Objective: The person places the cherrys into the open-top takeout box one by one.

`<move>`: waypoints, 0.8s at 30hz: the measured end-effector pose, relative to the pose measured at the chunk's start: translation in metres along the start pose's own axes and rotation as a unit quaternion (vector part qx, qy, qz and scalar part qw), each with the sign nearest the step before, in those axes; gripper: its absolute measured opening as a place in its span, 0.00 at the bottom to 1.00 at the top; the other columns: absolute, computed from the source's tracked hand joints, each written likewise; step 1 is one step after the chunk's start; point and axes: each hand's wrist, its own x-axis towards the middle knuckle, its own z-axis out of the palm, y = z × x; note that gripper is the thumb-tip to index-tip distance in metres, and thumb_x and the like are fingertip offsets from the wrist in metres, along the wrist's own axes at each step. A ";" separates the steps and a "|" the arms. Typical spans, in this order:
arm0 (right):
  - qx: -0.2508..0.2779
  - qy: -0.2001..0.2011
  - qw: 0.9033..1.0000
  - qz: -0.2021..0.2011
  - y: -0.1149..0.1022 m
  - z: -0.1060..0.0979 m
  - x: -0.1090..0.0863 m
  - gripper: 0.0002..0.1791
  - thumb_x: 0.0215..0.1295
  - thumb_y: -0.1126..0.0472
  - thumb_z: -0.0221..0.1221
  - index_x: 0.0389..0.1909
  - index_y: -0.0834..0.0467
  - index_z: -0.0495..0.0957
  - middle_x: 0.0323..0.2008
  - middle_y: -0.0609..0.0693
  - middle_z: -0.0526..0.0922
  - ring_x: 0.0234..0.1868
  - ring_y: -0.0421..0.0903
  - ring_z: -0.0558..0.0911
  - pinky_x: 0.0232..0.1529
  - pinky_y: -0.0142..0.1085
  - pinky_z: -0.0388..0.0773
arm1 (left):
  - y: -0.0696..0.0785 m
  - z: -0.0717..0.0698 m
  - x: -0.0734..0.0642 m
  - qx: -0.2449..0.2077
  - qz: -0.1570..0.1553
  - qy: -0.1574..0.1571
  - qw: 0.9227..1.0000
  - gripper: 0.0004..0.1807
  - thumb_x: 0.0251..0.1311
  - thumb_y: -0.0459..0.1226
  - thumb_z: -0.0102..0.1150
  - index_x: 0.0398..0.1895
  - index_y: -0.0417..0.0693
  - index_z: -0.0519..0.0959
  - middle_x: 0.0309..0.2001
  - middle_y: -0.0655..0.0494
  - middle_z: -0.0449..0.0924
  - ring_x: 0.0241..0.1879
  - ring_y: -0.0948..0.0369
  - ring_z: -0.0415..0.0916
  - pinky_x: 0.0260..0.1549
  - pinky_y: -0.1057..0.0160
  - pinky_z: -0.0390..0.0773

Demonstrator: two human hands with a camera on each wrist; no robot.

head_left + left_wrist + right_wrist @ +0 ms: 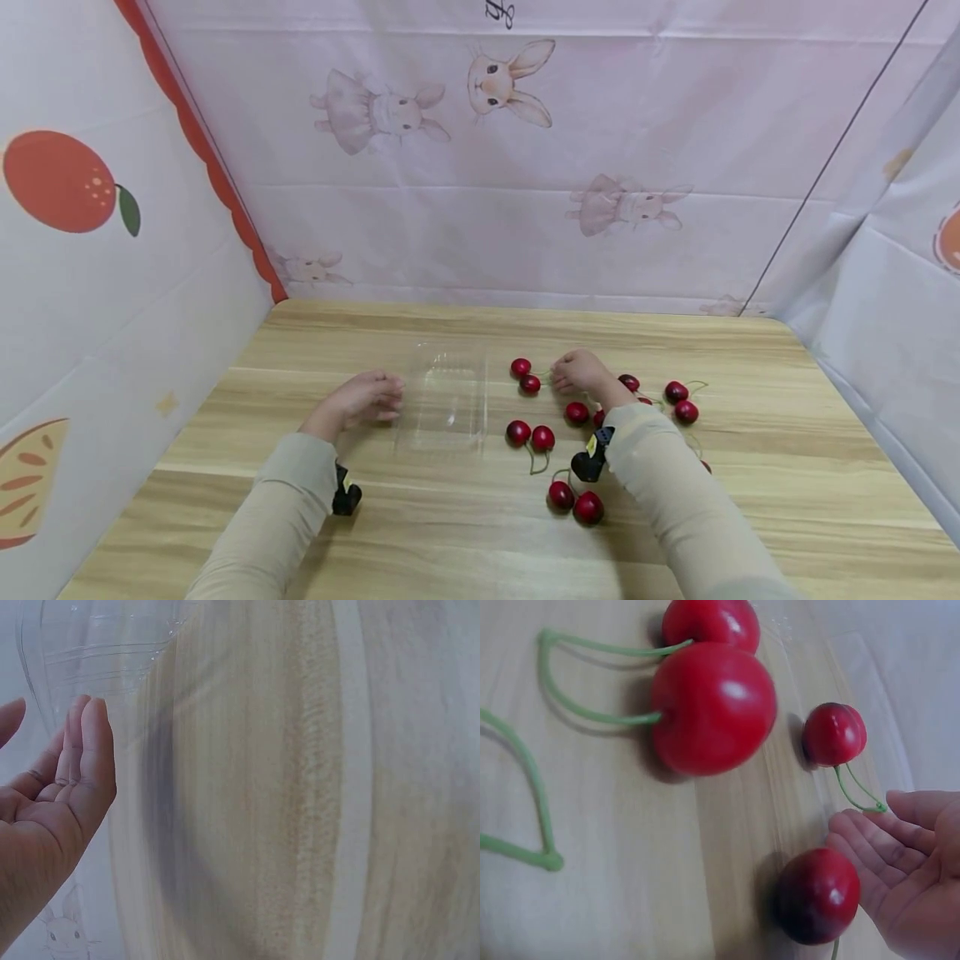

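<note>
A clear plastic box [441, 446] stands on the table. Beside its left wall is my left hand [367, 396], thumb apart and fingers loosely extended. In the left wrist view the fingertips come close to the clear wall [105, 656]; whether they touch it I cannot tell. On the other side, my right hand [579, 372] pinches the joined green stems [860, 801] of a pair of red cherries [529, 384] between thumb and forefinger. That pair still lies on the table. A darker single-looking cherry [819, 896] is close by the right fingers in the right wrist view.
More cherry pairs lie around the right arm: one pair [543, 438] right of the box, another [588, 507] nearer the front, one [686, 412] farther right. Others are partly hidden under the right sleeve [667, 475]. Printed cloth walls [450, 250] enclose the wooden table [450, 542].
</note>
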 end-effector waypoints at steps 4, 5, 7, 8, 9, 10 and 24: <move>0.022 0.009 1.000 0.003 0.000 0.000 0.001 0.13 0.62 0.69 0.43 0.40 0.75 0.70 0.34 0.66 0.76 0.33 0.52 0.79 0.34 0.39 0.77 | -0.001 0.000 0.001 -0.006 0.001 -0.009 1.000 0.12 0.60 0.34 0.45 0.42 0.33 0.65 0.33 0.48 0.71 0.33 0.59 0.71 0.37 0.60 0.74; 0.025 0.012 1.000 0.004 0.000 0.000 0.001 0.13 0.62 0.69 0.43 0.40 0.75 0.70 0.34 0.66 0.77 0.33 0.52 0.79 0.34 0.38 0.77 | -0.001 0.000 0.001 -0.009 0.001 -0.009 1.000 0.11 0.60 0.34 0.45 0.42 0.33 0.65 0.32 0.48 0.71 0.32 0.59 0.71 0.37 0.60 0.74; 0.029 0.017 0.999 0.008 0.000 0.000 0.002 0.12 0.62 0.69 0.44 0.40 0.74 0.70 0.34 0.65 0.76 0.33 0.52 0.78 0.34 0.38 0.76 | -0.001 0.000 0.001 -0.014 -0.002 -0.007 1.000 0.11 0.59 0.34 0.46 0.41 0.34 0.65 0.31 0.49 0.71 0.32 0.59 0.71 0.36 0.61 0.75; 0.031 0.018 0.999 0.009 -0.001 0.000 0.002 0.12 0.61 0.69 0.44 0.40 0.74 0.70 0.34 0.65 0.76 0.34 0.52 0.78 0.34 0.38 0.76 | -0.001 0.000 0.001 -0.014 -0.001 -0.009 1.000 0.11 0.60 0.34 0.45 0.41 0.34 0.65 0.31 0.49 0.70 0.32 0.59 0.71 0.36 0.61 0.75; 0.033 0.021 0.999 0.010 -0.001 0.000 0.003 0.12 0.61 0.68 0.45 0.40 0.73 0.70 0.35 0.64 0.76 0.34 0.52 0.78 0.35 0.38 0.76 | -0.001 0.000 0.001 -0.014 -0.002 -0.009 1.000 0.10 0.60 0.33 0.45 0.40 0.34 0.65 0.31 0.49 0.70 0.32 0.59 0.71 0.36 0.61 0.75; 0.035 0.021 0.999 0.010 -0.001 0.000 0.003 0.12 0.61 0.68 0.45 0.40 0.73 0.70 0.35 0.64 0.76 0.34 0.52 0.78 0.35 0.39 0.76 | -0.001 0.000 0.001 -0.015 -0.002 -0.008 1.000 0.10 0.60 0.33 0.45 0.40 0.34 0.65 0.31 0.49 0.70 0.32 0.59 0.71 0.36 0.61 0.75; 0.094 0.022 0.995 0.023 -0.002 0.004 0.006 0.12 0.61 0.69 0.45 0.41 0.75 0.68 0.35 0.64 0.74 0.33 0.53 0.78 0.37 0.41 0.76 | 0.000 0.003 0.000 -0.028 -0.004 -0.004 1.000 0.08 0.60 0.33 0.45 0.38 0.34 0.66 0.31 0.48 0.70 0.31 0.60 0.70 0.37 0.61 0.75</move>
